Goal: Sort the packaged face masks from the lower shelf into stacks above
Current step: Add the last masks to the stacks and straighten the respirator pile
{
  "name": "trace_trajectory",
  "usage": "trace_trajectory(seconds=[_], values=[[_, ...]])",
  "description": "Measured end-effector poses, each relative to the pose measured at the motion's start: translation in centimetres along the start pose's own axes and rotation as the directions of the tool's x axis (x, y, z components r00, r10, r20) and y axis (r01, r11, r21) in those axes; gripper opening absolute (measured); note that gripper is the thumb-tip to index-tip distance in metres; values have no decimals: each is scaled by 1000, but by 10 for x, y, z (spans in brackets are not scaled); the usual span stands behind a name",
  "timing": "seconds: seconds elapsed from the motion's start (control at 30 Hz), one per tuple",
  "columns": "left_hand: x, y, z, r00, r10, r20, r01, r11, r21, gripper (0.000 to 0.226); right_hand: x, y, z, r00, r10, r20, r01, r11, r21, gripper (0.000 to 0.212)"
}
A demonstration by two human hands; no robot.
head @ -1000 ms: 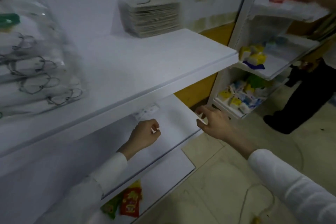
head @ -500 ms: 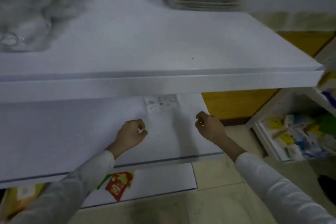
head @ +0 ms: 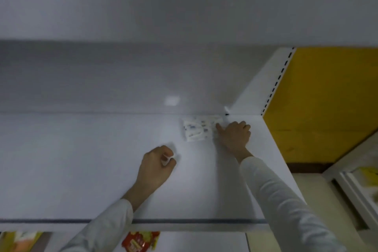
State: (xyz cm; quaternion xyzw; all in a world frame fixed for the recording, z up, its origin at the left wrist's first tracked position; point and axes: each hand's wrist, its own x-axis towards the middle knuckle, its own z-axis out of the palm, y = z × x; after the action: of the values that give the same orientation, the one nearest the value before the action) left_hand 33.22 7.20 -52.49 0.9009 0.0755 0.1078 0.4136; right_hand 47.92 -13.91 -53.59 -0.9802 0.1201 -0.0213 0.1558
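Note:
A white packaged face mask (head: 197,130) with blue print lies flat at the back right of the lower shelf (head: 81,159). My right hand (head: 234,136) rests on the shelf with its fingers on the packet's right end. My left hand (head: 157,166) is curled into a fist in the middle of the shelf, pinching a small white scrap between thumb and fingers. The underside of the upper shelf (head: 184,2) fills the top of the view and hides the stacks above.
A white upright with slots (head: 274,86) and a yellow panel (head: 327,98) close the shelf on the right. Below the shelf edge lie a red snack packet (head: 141,241) and a yellow packet (head: 20,240). Another shelf unit (head: 360,186) stands at the right.
My head has dropped below the upper shelf, so the lower shelf fills the view. My right hand has reached back to the mask packet. My left hand has stayed fisted.

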Motion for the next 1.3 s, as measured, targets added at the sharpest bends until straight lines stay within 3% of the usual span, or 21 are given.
trace_trajectory(seconds=[0.17,0.23,0.33,0.43,0.53,0.63,0.67,0.73,0.87,0.97,1.1,1.23,1.3], values=[[-1,-17,0,999,-19,-39,17,999,-44,16,0,-34,20,997,-82,16,80,991,105,42],[-1,-19,1,999,-26,-46,25,999,-22,27,-2,-39,24,989,-141,46,131,977,171,44],[1,-16,4,995,-92,-48,90,994,-56,29,-11,-44,18,976,-56,212,-42,900,433,72],[2,-8,7,983,-183,-10,181,979,-90,19,-25,-42,8,936,-37,351,-112,911,397,68],[-1,1,8,956,-281,90,287,956,-66,56,-43,-30,0,921,-89,380,-63,927,369,34],[-6,10,6,941,-318,117,330,938,-109,102,-58,-12,-13,906,-159,393,-90,834,544,28],[-7,13,5,935,-333,122,348,926,-145,108,-64,-6,-21,895,-191,403,-117,771,626,29],[-9,25,-1,918,-353,180,393,872,-292,98,-77,4,-41,871,-258,417,-168,642,748,35],[-21,60,-35,935,-224,274,341,782,-523,53,-102,18,-90,834,-350,426,-158,587,794,41],[-41,97,-73,964,-66,257,184,864,-469,18,-130,29,-135,818,-401,411,-168,517,839,42],[-78,153,-130,957,98,272,18,918,-395,52,-176,40,-203,784,-473,403,-191,434,880,42],[-105,195,-194,937,218,274,-102,918,-382,49,-221,41,-277,761,-564,321,-68,423,904,11],[-113,218,-224,913,302,273,-201,918,-343,48,-238,35,-320,730,-642,233,22,363,931,12]])
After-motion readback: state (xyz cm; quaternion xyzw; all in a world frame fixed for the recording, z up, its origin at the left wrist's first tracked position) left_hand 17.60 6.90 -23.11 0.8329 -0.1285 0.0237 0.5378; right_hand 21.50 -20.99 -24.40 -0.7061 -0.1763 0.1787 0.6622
